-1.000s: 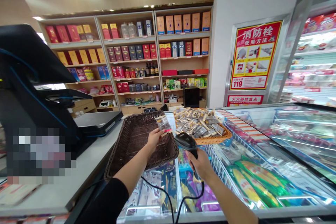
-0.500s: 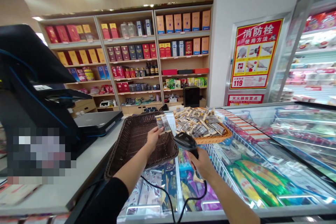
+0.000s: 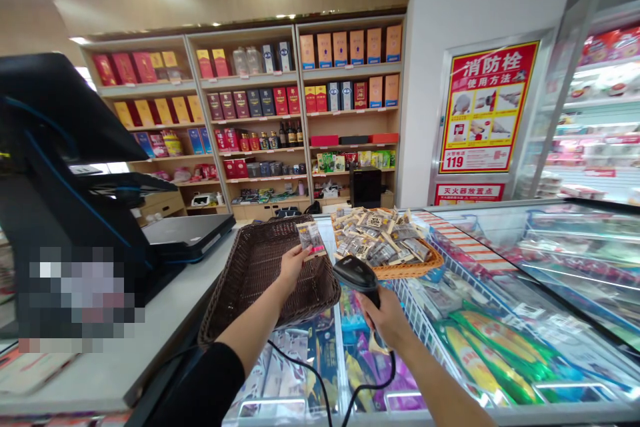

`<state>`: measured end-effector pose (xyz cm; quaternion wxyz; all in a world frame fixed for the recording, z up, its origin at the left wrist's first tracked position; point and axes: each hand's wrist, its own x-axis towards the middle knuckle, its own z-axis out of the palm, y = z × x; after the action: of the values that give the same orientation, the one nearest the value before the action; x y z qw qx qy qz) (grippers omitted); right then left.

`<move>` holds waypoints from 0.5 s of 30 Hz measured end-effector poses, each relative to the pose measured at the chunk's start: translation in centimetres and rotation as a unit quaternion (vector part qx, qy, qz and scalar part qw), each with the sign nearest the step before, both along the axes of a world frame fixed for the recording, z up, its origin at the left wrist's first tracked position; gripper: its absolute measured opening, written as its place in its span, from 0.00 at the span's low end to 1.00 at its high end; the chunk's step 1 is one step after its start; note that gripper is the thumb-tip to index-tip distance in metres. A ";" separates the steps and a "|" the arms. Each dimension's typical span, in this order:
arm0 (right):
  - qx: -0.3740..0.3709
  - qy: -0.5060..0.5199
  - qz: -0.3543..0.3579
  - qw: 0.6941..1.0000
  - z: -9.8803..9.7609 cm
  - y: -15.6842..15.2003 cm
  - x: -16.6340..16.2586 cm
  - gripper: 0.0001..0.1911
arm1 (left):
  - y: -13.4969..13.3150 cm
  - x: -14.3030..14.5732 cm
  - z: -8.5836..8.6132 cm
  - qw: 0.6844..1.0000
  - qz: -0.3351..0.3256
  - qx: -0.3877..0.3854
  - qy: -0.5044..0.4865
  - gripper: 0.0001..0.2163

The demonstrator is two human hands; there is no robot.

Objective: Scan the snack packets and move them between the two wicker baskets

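A small snack packet (image 3: 311,236) is pinched in my left hand (image 3: 293,268), held over the right side of a dark brown wicker basket (image 3: 235,280). My right hand (image 3: 384,312) is wrapped round the handle of a black barcode scanner (image 3: 356,275); its head points toward the packet, and a reddish-pink light shows on the packet's lower edge. The scanner's cable runs down toward the bottom of the view. Just behind the scanner, an orange wicker basket (image 3: 434,260) holds a heap of similar packets (image 3: 373,230).
Both baskets rest above a glass-topped freezer (image 3: 500,340) full of packaged goods. At left stand a point-of-sale terminal (image 3: 65,120) and a flat scale (image 3: 190,230) on a counter (image 3: 150,320). Shelves (image 3: 255,83) of boxes and bottles line the back wall.
A reddish-pink light now shows on the packet. Both hands keep nearly the same place, with the packet in the left and the scanner in the right. The view has shifted slightly.
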<state>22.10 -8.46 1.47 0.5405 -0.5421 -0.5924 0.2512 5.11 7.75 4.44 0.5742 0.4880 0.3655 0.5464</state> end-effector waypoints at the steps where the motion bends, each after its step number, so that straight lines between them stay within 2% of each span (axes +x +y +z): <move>1: -0.001 0.002 0.000 1.000 0.0 0.0 0.0 0.18 | 0.1 0.0 -0.1 1.000 0.001 -0.002 0.003 0.17; 9: -0.003 -0.003 -0.001 1.000 0.3 -0.1 0.1 0.19 | 0.5 -0.1 -0.6 1.000 -0.002 -0.004 -0.005 0.19; 15: -0.005 0.068 0.002 0.998 -0.1 0.0 -0.4 0.19 | 1.2 -0.2 -1.1 1.000 0.001 0.002 0.000 0.22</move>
<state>21.71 -8.46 1.36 0.5765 -0.5248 -0.5543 0.2914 4.91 8.98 3.33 0.5724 0.4886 0.3646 0.5484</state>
